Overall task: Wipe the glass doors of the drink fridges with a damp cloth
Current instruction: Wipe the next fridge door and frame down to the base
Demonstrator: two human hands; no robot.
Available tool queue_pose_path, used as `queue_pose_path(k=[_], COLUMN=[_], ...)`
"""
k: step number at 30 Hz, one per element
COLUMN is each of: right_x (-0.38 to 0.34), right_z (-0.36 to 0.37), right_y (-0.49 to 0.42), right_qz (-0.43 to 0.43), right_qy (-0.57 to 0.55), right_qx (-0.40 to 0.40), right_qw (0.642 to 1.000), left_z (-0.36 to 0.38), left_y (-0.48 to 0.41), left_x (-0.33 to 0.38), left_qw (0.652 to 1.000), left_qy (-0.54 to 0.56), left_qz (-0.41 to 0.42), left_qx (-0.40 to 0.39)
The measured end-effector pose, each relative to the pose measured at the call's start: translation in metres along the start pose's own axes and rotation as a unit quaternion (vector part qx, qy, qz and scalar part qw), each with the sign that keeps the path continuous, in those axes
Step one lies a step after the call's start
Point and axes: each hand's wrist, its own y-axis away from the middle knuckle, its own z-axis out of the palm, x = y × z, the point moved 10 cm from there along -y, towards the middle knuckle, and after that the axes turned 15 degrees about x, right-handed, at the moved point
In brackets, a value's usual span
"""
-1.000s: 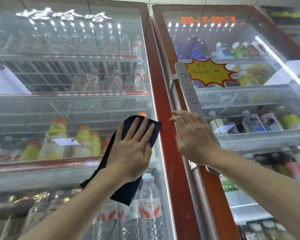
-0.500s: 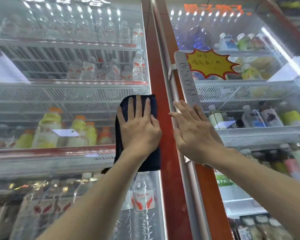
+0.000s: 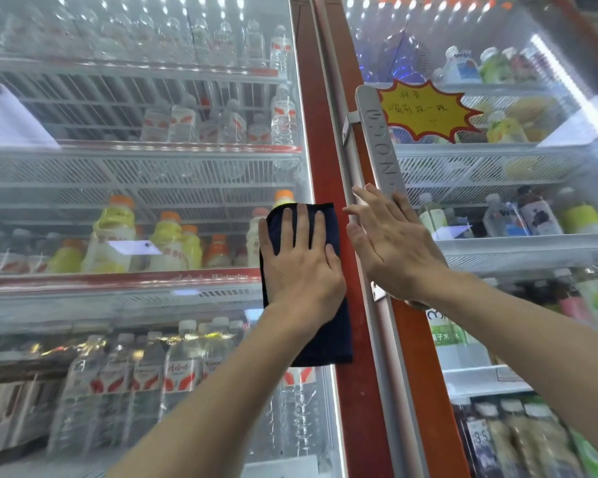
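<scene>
So the navy cloth [image 3: 328, 339] sits flat on the right edge of the left fridge's glass door [image 3: 152, 174], lapping onto the red frame [image 3: 356, 391]. On it the left hand [image 3: 301, 267] presses, fingers straight and slightly spread. Over on the next fridge's grey door handle [image 3: 380, 143] the right hand [image 3: 390, 250] rests, fingers straight, holding nothing.

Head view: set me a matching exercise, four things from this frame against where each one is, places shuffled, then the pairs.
Things:
1. dark navy cloth
2. left hand
3. right hand
4. yellow starburst paper sign

Places:
A. flat over the long grey metal door handle
B. on the right fridge's glass door, beside the handle's top
C. spread flat on the cloth
D. against the left fridge's glass door, at its right edge

Pairs: 1-D, 2-C, 3-A, 4-B
</scene>
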Motion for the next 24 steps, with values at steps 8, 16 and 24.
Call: queue_pose_path(k=[8, 16, 24], right_x=[-0.054, -0.080, -0.082], right_z=[-0.014, 0.043, 0.073], right_y=[0.024, 0.017, -0.021], right_qz=[0.174, 0.138, -0.039], right_qy=[-0.273, -0.063, 0.034], right_qx=[0.271, 0.118, -0.045], right_qw=[0.906, 0.981, 0.998], left_z=[-0.040, -0.065, -0.074], left_y=[-0.036, -0.022, 0.032], left_x=[-0.030, -0.077, -0.169], left_qw=[0.985, 0.971, 0.979], left_qy=[0.042, 0.223, 0.108], left_qz=[0.115, 0.066, 0.060], left_qx=[-0.123, 0.047, 0.160])
